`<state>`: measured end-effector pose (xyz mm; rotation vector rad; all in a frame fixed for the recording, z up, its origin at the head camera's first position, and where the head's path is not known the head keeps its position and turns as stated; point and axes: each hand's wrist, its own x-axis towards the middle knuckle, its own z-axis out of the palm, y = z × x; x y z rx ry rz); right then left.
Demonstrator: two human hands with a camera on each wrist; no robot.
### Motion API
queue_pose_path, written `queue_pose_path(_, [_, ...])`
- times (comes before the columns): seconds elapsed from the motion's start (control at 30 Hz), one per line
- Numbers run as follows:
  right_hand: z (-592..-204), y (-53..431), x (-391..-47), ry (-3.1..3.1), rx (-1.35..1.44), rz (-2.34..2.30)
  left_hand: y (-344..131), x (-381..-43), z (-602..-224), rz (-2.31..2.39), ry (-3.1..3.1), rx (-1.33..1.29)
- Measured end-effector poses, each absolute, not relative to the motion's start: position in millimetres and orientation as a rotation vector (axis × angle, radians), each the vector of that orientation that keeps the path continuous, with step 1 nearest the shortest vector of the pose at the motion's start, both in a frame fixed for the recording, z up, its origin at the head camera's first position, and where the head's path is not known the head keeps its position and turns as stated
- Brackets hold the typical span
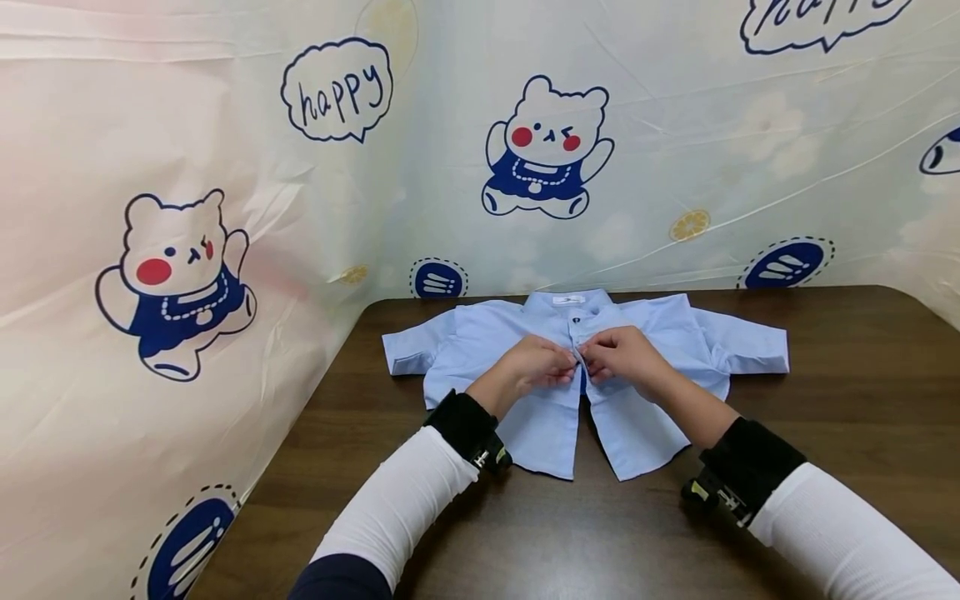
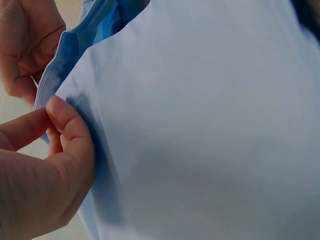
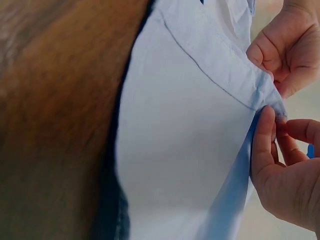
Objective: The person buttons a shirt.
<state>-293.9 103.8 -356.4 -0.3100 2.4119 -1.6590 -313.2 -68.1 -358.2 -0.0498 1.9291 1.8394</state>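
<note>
A light blue button-up shirt [image 1: 540, 425] lies front up, its collar at the far side and its sleeves spread out. Near the collar a dark button [image 1: 576, 320] shows, while below the hands the two front panels part. My left hand [image 1: 538, 363] pinches one front edge at mid-chest between thumb and fingers. Opposite it, my right hand [image 1: 624, 355] pinches the other front edge, fingertips close to the left ones. In the left wrist view the cloth edge [image 2: 75, 82] is lifted and folded at the fingers. The right wrist view shows the placket [image 3: 220, 65] raised at the fingertips.
The shirt rests on a dark brown wooden table [image 1: 540, 542] near its far edge. Behind and to the left hangs a pale curtain [image 1: 442, 167] printed with bears and speech bubbles. Both wrists carry black straps [image 1: 461, 425] with small cameras.
</note>
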Motion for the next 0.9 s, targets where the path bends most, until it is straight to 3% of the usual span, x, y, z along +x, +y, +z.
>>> queue_pose_path(0.27, [-361, 109, -294, 2.434, -0.325, -1.644, -68, -311, -363, 1.833, 1.89, 0.045])
queue_pose_path(0.53, [-365, 107, -292, 2.533, -0.3, -1.591, -61, -306, -363, 1.926, 1.891, -0.114])
queue_pose_path(0.9, [-367, 105, -287, 2.72, -0.411, -1.567, -55, -301, -364, 1.984, 2.066, -0.103])
